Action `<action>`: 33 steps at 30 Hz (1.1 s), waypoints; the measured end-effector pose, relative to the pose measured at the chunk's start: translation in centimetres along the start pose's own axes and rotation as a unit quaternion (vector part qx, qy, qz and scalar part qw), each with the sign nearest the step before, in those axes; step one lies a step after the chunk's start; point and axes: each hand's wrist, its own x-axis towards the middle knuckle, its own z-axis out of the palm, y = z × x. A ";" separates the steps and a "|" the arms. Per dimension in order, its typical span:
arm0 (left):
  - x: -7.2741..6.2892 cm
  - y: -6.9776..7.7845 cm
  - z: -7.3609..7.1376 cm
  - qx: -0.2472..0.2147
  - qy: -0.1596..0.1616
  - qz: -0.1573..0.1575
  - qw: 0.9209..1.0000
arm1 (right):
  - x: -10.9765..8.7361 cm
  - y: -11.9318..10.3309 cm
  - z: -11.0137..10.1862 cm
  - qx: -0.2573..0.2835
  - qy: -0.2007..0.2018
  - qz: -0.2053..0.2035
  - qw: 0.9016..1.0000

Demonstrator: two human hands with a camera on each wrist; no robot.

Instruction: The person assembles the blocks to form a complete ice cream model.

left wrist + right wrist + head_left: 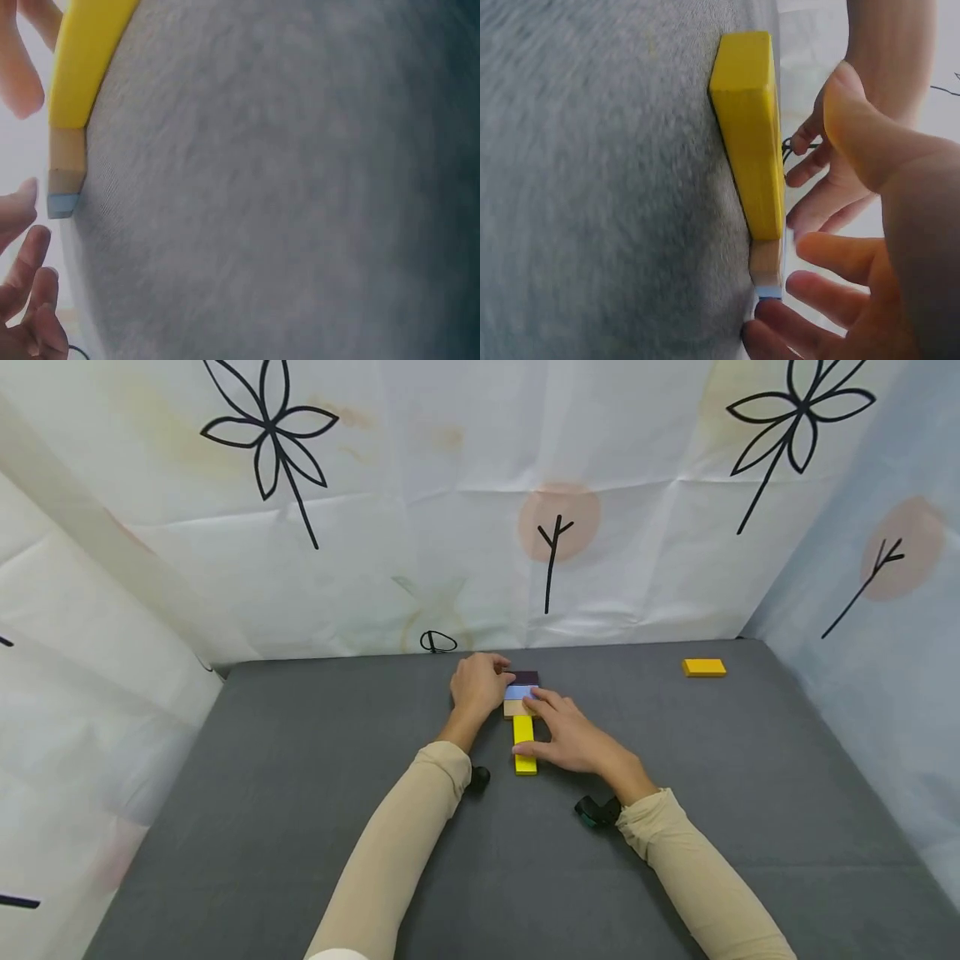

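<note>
Three flat blocks lie stacked edge to edge in the head view: a dark purple block (522, 678) at the far end, a light blue block (519, 692) and a tan block (517, 708). A long yellow block (525, 760) extends from the tan one towards me. At the left of the dark block is my left hand (478, 685), its thumb right at the block's edge and fingers loosely bent. My right hand (573, 735) spreads over the right side, fingertips at the blue and tan blocks, thumb across the yellow one.
Another yellow block (704, 668) lies alone near the far right of the grey table (337, 827). White patterned cloth (375, 543) hangs behind the table's back edge and along both sides. Dark wrist devices (596, 811) sit beneath the forearms.
</note>
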 end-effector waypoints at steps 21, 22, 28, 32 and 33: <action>-3.3 -0.8 -1.5 0.120 -0.076 0.129 0.981 | -1.6 7.4 -4.9 -0.138 0.112 0.088 0.980; -3.4 -0.8 -1.5 0.130 -0.082 0.128 0.980 | -1.7 7.8 -5.3 -0.145 0.111 0.091 0.979; -3.9 -1.3 -1.6 0.159 -0.131 0.160 0.965 | -2.6 10.3 -7.1 -0.172 0.126 0.099 0.972; -4.2 -1.7 -1.9 0.169 -0.164 0.197 0.952 | -3.3 12.1 -8.1 -0.173 0.133 0.128 0.968; -4.2 -1.8 -2.0 0.167 -0.170 0.202 0.950 | -3.5 12.6 -8.4 -0.170 0.133 0.136 0.967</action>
